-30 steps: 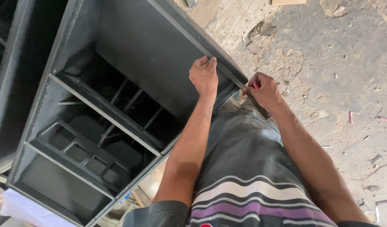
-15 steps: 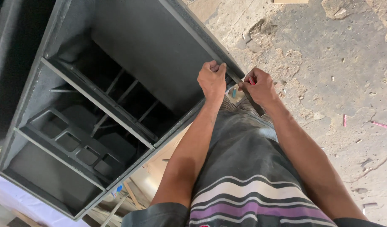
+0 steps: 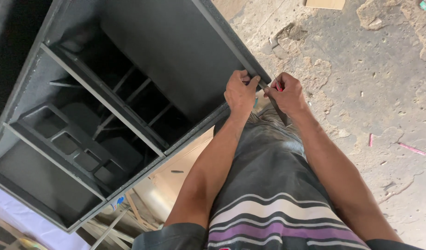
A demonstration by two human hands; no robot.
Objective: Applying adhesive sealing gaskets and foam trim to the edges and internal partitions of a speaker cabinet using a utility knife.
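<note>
A large black wooden cabinet (image 3: 171, 51) with inner dividers and open compartments fills the left of the view. My left hand (image 3: 240, 92) grips the cabinet's near corner edge, fingers curled over the rim. My right hand (image 3: 287, 94) is closed just beside it on a thin dark strip (image 3: 278, 111) that runs down from the corner; a small red object (image 3: 277, 85) pokes out between the fingers. The two hands almost touch at the corner.
A rough, stained concrete floor (image 3: 375, 92) lies to the right, with pink scraps (image 3: 411, 148) and a flat board piece (image 3: 325, 3) on it. Pale wood boards (image 3: 185, 171) lie under the cabinet. White sheeting (image 3: 18, 217) is at lower left.
Both hands have stayed at the cabinet's corner. My left hand has curled tighter over the rim and my right hand has closed in beside it; the view has shifted a little.
</note>
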